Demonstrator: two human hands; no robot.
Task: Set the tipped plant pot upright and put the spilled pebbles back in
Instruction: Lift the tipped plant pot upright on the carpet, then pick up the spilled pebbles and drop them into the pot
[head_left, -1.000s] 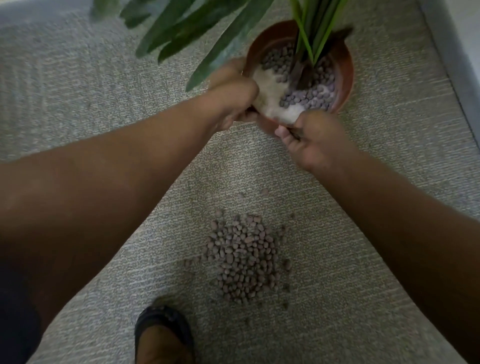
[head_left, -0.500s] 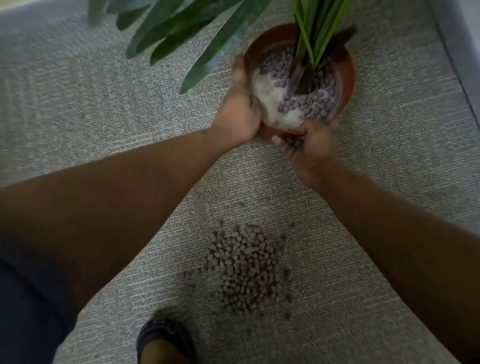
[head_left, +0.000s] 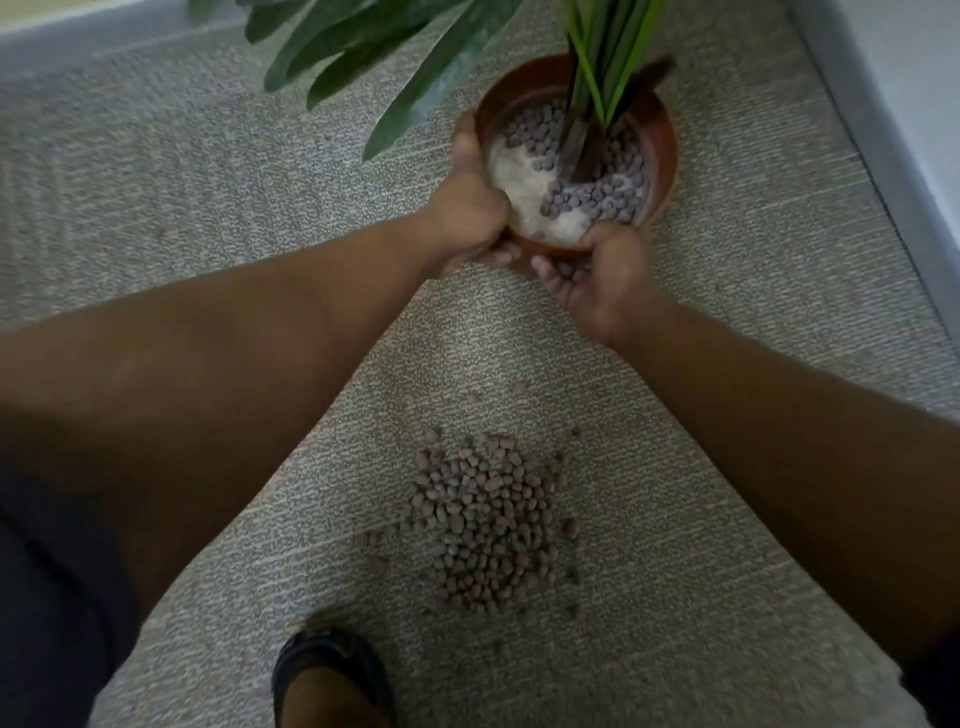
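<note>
Carpet (head_left: 208, 218) bears the upright pot (head_left: 662, 135), both hands' fingers (head_left: 545, 270) curled round its near rim.

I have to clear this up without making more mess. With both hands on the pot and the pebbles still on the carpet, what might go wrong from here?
1. The foot stands close to the spilled pebbles; a step forward could scatter them or press them into the carpet.
2. The plant pot is held only at its near rim by the left hand and right hand; the long leaves lean left and might tip it again.
</note>
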